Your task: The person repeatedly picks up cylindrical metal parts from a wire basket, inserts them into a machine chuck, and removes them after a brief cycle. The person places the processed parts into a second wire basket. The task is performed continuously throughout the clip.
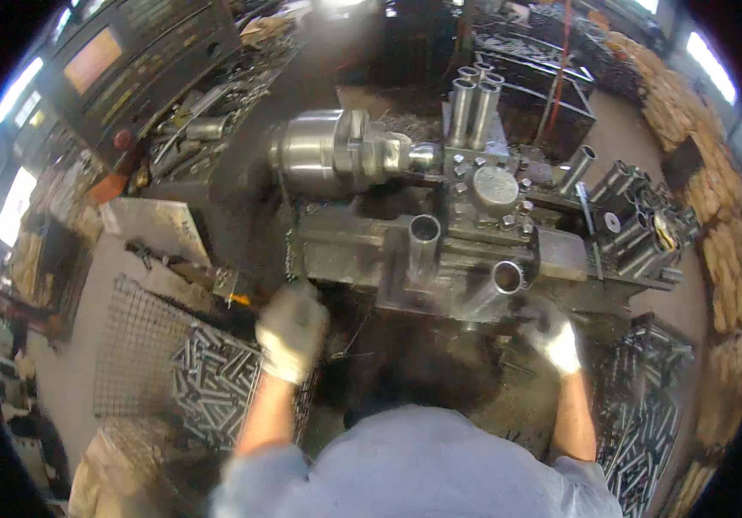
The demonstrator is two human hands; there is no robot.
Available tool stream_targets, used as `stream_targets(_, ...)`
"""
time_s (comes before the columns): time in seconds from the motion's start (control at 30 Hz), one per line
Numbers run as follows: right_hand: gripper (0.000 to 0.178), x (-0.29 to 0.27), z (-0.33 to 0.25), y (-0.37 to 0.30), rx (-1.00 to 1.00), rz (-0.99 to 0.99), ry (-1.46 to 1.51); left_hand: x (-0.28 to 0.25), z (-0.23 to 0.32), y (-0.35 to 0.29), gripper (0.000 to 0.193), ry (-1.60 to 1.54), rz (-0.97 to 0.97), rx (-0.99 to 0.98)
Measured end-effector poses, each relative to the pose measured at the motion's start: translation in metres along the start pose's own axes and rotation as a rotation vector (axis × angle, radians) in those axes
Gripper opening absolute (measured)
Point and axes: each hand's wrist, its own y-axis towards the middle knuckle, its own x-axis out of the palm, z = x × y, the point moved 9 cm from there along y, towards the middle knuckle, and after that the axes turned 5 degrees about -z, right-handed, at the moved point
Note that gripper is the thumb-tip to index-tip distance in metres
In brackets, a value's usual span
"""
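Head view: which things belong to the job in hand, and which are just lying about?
Likely in the job:
Metal chuck
Round-capped tool post
Tube nearest the right hand, its open end up
Tube left of it

Apparently just lying about:
Tan bundles stacked at right
Tan bundle, lower left

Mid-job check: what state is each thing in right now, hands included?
Left hand: gloved, blurred; grip unclear.
Right hand: gloved, by the leaning tube; contact unclear.
Chuck: turning or stopped, unclear.
Near-upright tube: standing, open end up.
Leaning tube: tilted right, open end up.
Rear tubes: clustered, standing upright.
Far-right tubes: bunched, several leaning.
Mesh basket: holding loose metal pieces.
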Motion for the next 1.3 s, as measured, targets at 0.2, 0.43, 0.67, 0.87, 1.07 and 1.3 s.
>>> stream_targets(0.2, 0.045, 0.062, -0.006, 0.058, -0.121, -0.129, -0.154, 0.137, -0.018, -0.295, 0.044, -0.334, -0.801, -0.852)
stream_targets(0.43, 0.005, 0.194, -0.079, -0.042, -0.45, -0.469, 0.055, 0.038, -0.018, -0.416, 0.054, -0.236, -0.451, -1.092)
stream_targets(0.67, 0.029, 0.469, -0.136, -0.333, -0.962, -1.315, -0.471, -0.087, 0.045, -0.684, 0.047, -0.201, 0.047, -1.532)
stream_targets(0.87, 0.025, 0.507, -0.196, -0.615, -1.322, -2.018, -0.129, -0.099, 0.258, -0.928, 0.046, -0.102, 1.028, -2.208)
stream_targets(1.07, 0.03, 0.523, -0.254, -0.804, -1.76, -2.04, -0.002, 0.007, 0.498, -0.972, 0.043, 0.618, 2.688, -1.538)
stream_targets(1.3, 0.057, 0.596, -0.267, -0.924, -1.81, -2.187, -0.252, -0.033, 0.601, -0.926, 0.056, 1.605, 2.39, -2.313)
